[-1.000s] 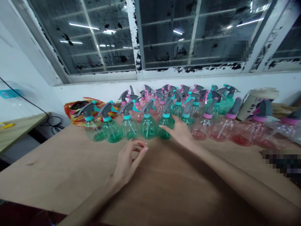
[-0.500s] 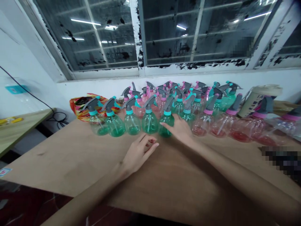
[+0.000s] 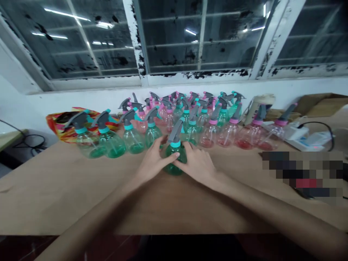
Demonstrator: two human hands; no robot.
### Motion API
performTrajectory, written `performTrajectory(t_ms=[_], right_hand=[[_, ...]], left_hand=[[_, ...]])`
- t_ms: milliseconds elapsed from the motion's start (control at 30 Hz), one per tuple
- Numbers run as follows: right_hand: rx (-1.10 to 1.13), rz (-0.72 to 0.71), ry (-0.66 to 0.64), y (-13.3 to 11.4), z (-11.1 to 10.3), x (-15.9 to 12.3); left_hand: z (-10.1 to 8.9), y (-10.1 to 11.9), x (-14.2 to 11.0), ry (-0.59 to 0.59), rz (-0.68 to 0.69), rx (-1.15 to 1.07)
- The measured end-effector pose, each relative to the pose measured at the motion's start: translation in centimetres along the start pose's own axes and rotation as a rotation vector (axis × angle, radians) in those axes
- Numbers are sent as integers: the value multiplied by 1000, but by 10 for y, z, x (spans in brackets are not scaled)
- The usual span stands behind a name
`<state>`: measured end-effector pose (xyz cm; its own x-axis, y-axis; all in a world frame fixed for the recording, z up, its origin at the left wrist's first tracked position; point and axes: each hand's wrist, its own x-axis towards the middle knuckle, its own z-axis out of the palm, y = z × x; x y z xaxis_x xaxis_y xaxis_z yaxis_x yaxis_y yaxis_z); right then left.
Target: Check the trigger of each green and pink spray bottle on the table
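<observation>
- The left hand [image 3: 154,161] and the right hand [image 3: 199,165] close in from either side on one green spray bottle [image 3: 174,169]; the hands hold it between them, both thumbs lying across its near face.
- This bottle stands upright, or nearly so, in front of the row, around the middle of the surface [image 3: 81,203]; whether its base touches the wood or hangs just above, I cannot tell; it has a teal collar [image 3: 175,144] and a grey trigger head [image 3: 176,130].
- Left of the hands, four bottles with green liquid [image 3: 112,145] stand in line; the nearest of them is just beside the left fingers.
- Right of the hands, another green bottle [image 3: 190,137] stands, then four bottles with red liquid [image 3: 228,137] and pink collars.
- Behind the row, more pink and green bottles crowd near the wall [image 3: 95,95], below the window [image 3: 174,40].
- A colourful bag [image 3: 56,128] lies at the far left; a pale canister [image 3: 255,108] leans at the right, near a white power strip [image 3: 301,143].
</observation>
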<state>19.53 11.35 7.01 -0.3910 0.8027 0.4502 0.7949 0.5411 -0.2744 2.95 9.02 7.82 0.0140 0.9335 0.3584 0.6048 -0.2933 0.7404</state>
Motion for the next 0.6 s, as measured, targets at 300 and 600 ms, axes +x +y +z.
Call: performTrajectory(t_ms=[300,600], right_hand=[[50,-190,104,13,-19,-35],[254,-238,-125,109,-17,-37]], left_hand=[[40,32,18,8,68,-203],[45,37,18,14,43,-130]])
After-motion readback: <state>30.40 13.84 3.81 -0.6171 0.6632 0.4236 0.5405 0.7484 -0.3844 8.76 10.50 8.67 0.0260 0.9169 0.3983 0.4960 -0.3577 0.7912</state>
